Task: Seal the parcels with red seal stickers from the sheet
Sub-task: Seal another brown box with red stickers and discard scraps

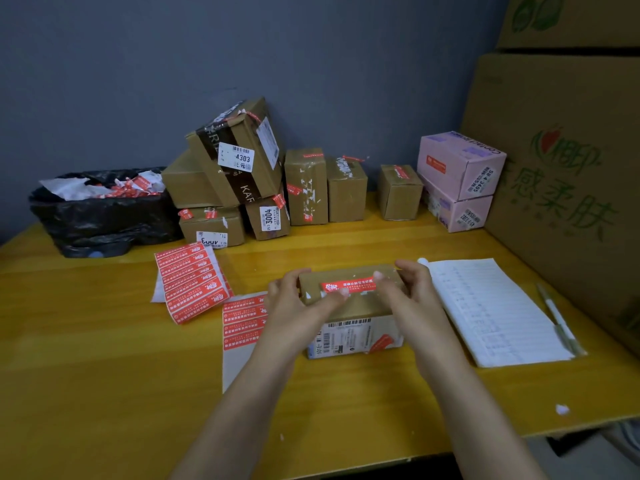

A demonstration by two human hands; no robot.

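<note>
On the table point(104, 358), a parcel point(367, 304) is being sealed.
The sheet point(242, 320) is seen at nine o'clock of it. The parcel is gripped at both ends by the left hand point(298, 303) and right hand point(408, 292), thumbs pressed on the sticker point(348, 285) across its top. With uneven pressure, the sticker could be creased or left lifting.

- dim, flat indoor light; the grey-blue painted wall point(138, 81) falls darker toward the top.
- the glossy yellow wooden table point(104, 341) carries pale sheen bands.
- wide-angle bending bows the table's near edge.
- the small brown cardboard parcel point(367, 306), left hand point(294, 303) and right hand point(408, 292) look soft, slightly blurred.
</note>
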